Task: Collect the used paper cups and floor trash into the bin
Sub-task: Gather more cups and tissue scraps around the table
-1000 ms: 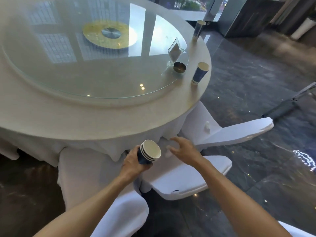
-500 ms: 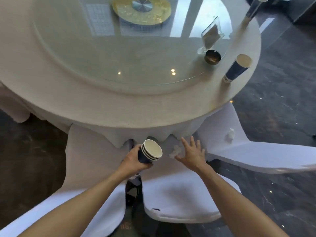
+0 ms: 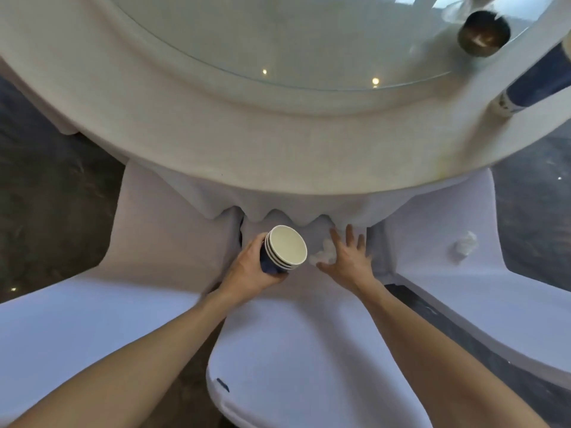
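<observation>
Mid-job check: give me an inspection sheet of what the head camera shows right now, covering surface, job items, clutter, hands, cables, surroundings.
Surface: round table with white cloth and a glass turntable.
Job's things: stack of nested paper cups; a single blue paper cup at the table's right edge; crumpled tissue on the middle chair seat; another tissue wad on the right chair. No bin in view.
Clutter: dark ashtray on the glass.
Hands: left hand grips the cup stack; right hand open, fingers spread beside the tissue.
Cables: nothing seen.
Surroundings: white-covered chairs, dark polished floor.
</observation>
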Available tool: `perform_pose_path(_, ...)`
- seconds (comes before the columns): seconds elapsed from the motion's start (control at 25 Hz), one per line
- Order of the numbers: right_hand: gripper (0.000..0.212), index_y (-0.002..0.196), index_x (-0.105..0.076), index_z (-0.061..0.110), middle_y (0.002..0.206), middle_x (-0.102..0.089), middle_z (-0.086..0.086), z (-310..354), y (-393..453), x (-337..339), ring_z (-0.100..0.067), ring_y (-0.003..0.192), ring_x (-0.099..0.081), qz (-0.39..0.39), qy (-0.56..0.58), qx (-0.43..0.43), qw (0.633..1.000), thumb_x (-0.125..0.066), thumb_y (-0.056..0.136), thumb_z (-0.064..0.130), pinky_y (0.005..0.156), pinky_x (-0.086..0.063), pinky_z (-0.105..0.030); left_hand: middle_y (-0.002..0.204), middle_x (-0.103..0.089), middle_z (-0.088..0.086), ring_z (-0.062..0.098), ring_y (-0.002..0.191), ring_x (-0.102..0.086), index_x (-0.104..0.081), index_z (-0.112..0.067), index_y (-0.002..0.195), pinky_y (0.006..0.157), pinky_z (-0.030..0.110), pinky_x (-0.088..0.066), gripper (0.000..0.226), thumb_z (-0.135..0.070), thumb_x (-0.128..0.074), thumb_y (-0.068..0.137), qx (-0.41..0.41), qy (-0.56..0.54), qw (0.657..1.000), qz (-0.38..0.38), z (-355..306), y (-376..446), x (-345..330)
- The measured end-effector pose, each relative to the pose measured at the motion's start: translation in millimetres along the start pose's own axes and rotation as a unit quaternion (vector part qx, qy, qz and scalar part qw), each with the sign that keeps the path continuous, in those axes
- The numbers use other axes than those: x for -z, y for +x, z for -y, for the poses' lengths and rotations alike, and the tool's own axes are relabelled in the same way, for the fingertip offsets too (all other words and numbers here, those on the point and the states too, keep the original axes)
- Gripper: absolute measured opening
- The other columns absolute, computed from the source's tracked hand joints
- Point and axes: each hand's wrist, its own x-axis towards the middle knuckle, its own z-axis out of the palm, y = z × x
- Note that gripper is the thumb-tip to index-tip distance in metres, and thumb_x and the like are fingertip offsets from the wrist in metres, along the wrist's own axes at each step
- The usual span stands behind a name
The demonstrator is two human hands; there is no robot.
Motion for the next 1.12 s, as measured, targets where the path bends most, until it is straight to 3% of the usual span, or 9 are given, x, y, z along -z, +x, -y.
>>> perform_pose_path(0.08,0.101,0.161,-0.003,0.040,0.171,0.015,-0.005,-9.3,24.6,-22.0,-0.044,0.156,0.006,0.018,0.018,-0.004,1.000,-0.065,0.084,0.063,0.118,-0.019,-0.067,0.135,-0.062,-0.005,0.016,0.127,-0.058,-0.052,-0.027,0.138,0.103,0.037,-0.051,0.089,-0.044,-0.090,0.059,0.000,0.005,1.000,0.001,13.5,18.5,-13.9)
perform_pose_path(0.2,0.100,0.162,0.000,0.040,0.170,0.021,-0.006,-15.3,67.0,-54.9,-0.043,0.156,0.008,0.048,0.015,-0.010,0.999,-0.067,0.089,0.055,0.118,-0.017,-0.066,0.138,-0.062,-0.003,0.017,0.130,-0.058,-0.051,-0.026,0.141,0.103,0.038,-0.050,0.093,-0.043,-0.090,0.059,0.003,0.010,1.000,-0.006,41.7,46.2,-31.8)
perform_pose_path(0.32,0.093,0.163,-0.003,0.037,0.170,0.016,-0.010,-21.2,98.9,-90.4,-0.045,0.155,-0.006,0.057,-0.002,-0.015,0.998,-0.066,0.095,0.042,0.115,-0.029,-0.062,0.135,-0.063,-0.006,0.016,0.127,-0.061,-0.052,-0.028,0.140,0.103,0.041,-0.053,0.090,-0.044,-0.089,0.059,-0.004,0.000,1.000,-0.002,70.1,63.9,-46.5)
perform_pose_path(0.44,0.064,0.157,-0.028,0.023,0.163,-0.019,-0.019,-26.3,108.5,-118.2,-0.044,0.135,-0.042,0.050,-0.020,-0.010,0.998,-0.056,0.101,0.025,0.102,-0.046,-0.048,0.133,-0.064,-0.008,0.014,0.125,-0.062,-0.052,-0.030,0.138,0.102,0.044,-0.054,0.088,-0.043,-0.090,0.060,0.001,-0.005,1.000,0.004,83.2,68.6,-56.7)
perform_pose_path(0.56,0.031,0.132,-0.053,0.010,0.133,-0.054,-0.016,-23.6,94.5,-119.7,-0.038,0.116,-0.058,0.066,-0.013,0.003,0.998,-0.046,0.103,0.018,0.092,-0.047,-0.040,0.134,-0.064,-0.009,0.014,0.125,-0.062,-0.052,-0.030,0.140,0.103,0.044,-0.054,0.089,-0.042,-0.092,0.061,0.005,0.002,1.000,0.019,82.4,59.5,-60.6)
perform_pose_path(0.68,0.022,0.114,-0.058,0.010,0.115,-0.063,-0.012,-22.6,60.5,-89.5,-0.032,0.098,-0.061,0.054,0.039,-0.015,0.998,-0.045,0.096,0.008,0.079,-0.047,-0.037,0.135,-0.063,-0.007,0.016,0.128,-0.061,-0.050,-0.031,0.140,0.104,0.047,-0.052,0.092,-0.045,-0.089,0.058,0.012,0.005,1.000,0.024,58.0,41.4,-54.2)
perform_pose_path(0.84,0.023,0.089,-0.052,0.010,0.088,-0.060,-0.007,-6.3,4.1,-13.4,-0.029,0.077,-0.052,-0.035,0.134,-0.014,0.990,-0.045,0.103,0.027,0.063,-0.036,-0.034,0.134,-0.062,-0.006,0.017,0.128,-0.058,-0.051,-0.028,0.139,0.105,0.043,-0.050,0.087,-0.040,-0.088,0.060,-0.003,0.014,0.999,0.036,3.1,13.5,-39.3)
perform_pose_path(0.96,0.027,0.081,-0.049,0.017,0.087,-0.056,-0.004,5.0,-39.5,52.7,-0.024,0.081,-0.050,-0.114,0.229,0.014,0.967,-0.052,0.102,0.034,0.065,-0.034,-0.033,0.134,-0.058,-0.003,0.019,0.127,-0.056,-0.049,-0.031,0.141,0.104,0.043,-0.050,0.089,-0.035,-0.089,0.062,-0.029,0.025,0.998,0.053,-41.6,-6.7,-28.8)
perform_pose_path(1.12,0.009,0.101,-0.064,0.018,0.099,-0.052,0.004,20.7,-110.3,121.3,-0.018,0.100,-0.051,-0.144,0.342,0.060,0.927,-0.058,0.098,0.024,0.081,-0.039,-0.030,0.129,-0.059,-0.006,0.020,0.121,-0.061,-0.048,-0.039,0.139,0.098,0.045,-0.054,0.093,-0.050,-0.083,0.053,-0.056,0.025,0.997,0.056,-92.8,-29.3,-22.7)
